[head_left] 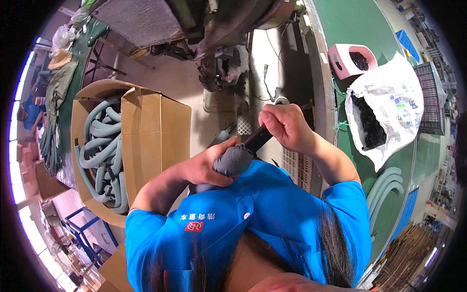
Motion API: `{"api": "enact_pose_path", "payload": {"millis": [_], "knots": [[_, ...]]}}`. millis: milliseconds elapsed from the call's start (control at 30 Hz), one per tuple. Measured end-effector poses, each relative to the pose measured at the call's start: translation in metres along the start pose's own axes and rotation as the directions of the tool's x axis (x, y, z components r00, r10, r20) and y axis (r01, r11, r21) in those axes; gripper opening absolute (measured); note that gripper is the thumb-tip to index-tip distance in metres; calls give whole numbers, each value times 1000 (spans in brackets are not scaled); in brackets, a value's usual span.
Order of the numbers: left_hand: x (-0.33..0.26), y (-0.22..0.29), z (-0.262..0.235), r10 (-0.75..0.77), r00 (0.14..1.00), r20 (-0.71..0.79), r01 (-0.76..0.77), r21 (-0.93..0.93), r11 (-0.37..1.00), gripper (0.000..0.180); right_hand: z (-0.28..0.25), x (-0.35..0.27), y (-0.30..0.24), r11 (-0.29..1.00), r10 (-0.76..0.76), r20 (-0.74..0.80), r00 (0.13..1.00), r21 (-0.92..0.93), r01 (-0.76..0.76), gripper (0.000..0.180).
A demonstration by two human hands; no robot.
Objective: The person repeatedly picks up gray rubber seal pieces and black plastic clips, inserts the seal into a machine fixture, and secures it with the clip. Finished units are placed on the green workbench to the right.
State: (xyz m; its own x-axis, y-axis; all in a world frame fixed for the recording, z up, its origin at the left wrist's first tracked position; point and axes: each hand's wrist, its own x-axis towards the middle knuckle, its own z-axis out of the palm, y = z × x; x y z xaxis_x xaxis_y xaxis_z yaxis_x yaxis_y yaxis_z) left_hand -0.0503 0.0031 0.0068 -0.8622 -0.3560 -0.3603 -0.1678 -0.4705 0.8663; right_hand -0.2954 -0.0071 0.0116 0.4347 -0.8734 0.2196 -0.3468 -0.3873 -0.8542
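In front of my chest I hold a thick grey padded tube (234, 161) with a bare black end section (259, 138). My left hand (210, 164) is wrapped round the grey padding. Closed round the black section, my right hand (288, 127) sits higher and to the right. A pale rounded piece (281, 100) shows just beyond its knuckles; I cannot tell whether it belongs to the tube. Past my left hand, another grey length with a dark tip (223, 136) sticks out; whether it joins the held tube is hidden.
At left stands an open cardboard box (155, 131) full of curved grey-green padded tubes (104, 146). On the green bench (348, 29) at right are a pink container (340, 73) and a white sack (396, 92) of black parts, with curved tubes (386, 187) nearer. A machine (233, 24) stands ahead.
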Motion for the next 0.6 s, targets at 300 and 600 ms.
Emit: {"api": "enact_pose_path", "payload": {"millis": [300,600], "knots": [[-2,-34,-73,9,999,-42,-21,-309,951,60,42,57,46,991,130,-17,991,41,-130,27],[18,-3,-165,128,975,-183,-176,-275,945,62,70,168,131,953,-208,-347,914,-283,110,19]]}}
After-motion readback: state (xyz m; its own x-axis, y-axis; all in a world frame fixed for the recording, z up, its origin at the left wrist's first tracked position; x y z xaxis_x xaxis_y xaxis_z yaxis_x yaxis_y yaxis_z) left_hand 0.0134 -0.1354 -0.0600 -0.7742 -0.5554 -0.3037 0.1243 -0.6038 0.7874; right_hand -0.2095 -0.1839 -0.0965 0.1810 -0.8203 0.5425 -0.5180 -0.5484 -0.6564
